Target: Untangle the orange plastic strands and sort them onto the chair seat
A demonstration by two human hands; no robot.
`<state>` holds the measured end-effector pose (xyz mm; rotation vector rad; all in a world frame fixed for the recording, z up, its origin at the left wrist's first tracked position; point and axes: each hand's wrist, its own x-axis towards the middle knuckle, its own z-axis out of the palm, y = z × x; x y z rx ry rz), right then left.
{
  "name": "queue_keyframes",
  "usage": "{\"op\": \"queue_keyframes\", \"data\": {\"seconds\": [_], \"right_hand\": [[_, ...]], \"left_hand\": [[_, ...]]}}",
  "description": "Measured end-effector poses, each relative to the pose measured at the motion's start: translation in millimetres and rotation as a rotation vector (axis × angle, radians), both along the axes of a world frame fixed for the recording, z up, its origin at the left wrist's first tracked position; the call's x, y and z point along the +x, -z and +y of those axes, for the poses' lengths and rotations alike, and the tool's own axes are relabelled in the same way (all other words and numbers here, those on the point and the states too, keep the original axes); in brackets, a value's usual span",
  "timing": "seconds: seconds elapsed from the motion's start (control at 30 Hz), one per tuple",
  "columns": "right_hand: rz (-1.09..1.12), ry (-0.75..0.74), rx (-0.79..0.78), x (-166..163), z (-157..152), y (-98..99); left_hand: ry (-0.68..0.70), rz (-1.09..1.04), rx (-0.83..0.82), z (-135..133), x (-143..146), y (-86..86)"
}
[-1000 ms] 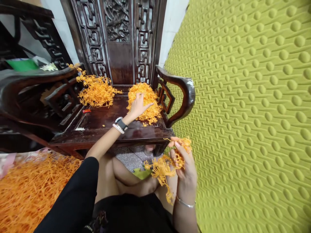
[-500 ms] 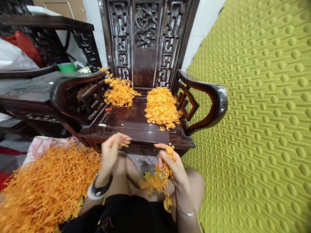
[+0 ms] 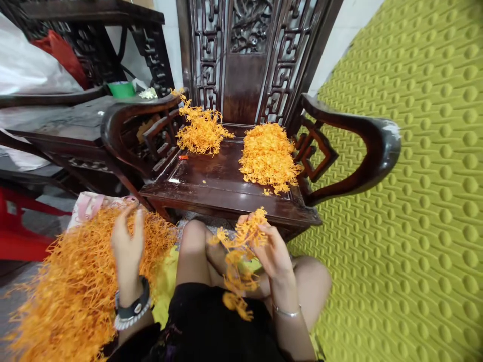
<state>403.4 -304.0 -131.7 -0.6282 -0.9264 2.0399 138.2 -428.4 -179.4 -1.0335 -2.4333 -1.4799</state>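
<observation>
My right hand point(image 3: 273, 250) is closed on a tangled bunch of orange strands point(image 3: 237, 251) held above my knees, with loose ends hanging down to my lap. My left hand point(image 3: 127, 246), wearing a black watch and a bead bracelet, reaches into the big heap of orange strands point(image 3: 71, 286) at my left; its fingers are blurred and rest among the strands. On the dark wooden chair seat point(image 3: 211, 181) lie two smaller piles: a loose stringy pile point(image 3: 202, 131) at the back left and a denser pile point(image 3: 268, 156) at the right.
The carved chair has curved armrests point(image 3: 362, 136) on both sides. A green dimpled mat point(image 3: 415, 201) covers the right. A dark wooden table point(image 3: 56, 120) with a green item stands left, a red stool point(image 3: 18, 231) below it. A pink-handled bag point(image 3: 88, 206) holds the big heap.
My left hand pulled back from the right pile on the seat, passed in front of me, and has gone down into the big heap on the left. The right hand kept its bunch.
</observation>
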Motion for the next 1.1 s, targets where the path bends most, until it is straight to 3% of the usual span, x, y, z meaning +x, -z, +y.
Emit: {"op": "queue_keyframes", "data": {"seconds": [0.07,0.13,0.2,0.33,0.47,0.63,0.73,0.9,1.1], "right_hand": [[-0.072,0.041,0.076,-5,-6,2.8],[-0.11,0.06,0.166,-6,-11,5.1],[-0.158,0.114,0.256,-1,-12,7.4],[-0.324,0.389,0.405,24,-5,11.6],[-0.248,0.414,0.277,39,-1,16.2],[-0.142,0.542,0.179,31,-6,17.7],[-0.138,0.401,0.126,30,-8,11.7],[-0.198,-0.065,0.05,43,-4,8.7],[-0.472,-0.343,0.293,71,-1,24.1]], "left_hand": [[0.4,-0.154,0.159,22,44,-16.9],[0.813,-0.267,0.157,42,86,-25.3],[0.992,-0.311,0.06,57,117,-27.8],[0.961,-0.447,-0.076,67,134,-26.6],[1.065,-0.596,-0.067,66,127,-21.4],[0.992,-0.546,0.092,68,128,-16.9],[0.981,-0.532,0.195,69,129,-16.9],[0.826,-1.005,0.318,69,123,-15.4],[0.658,-1.246,0.641,70,96,-31.2]]}}
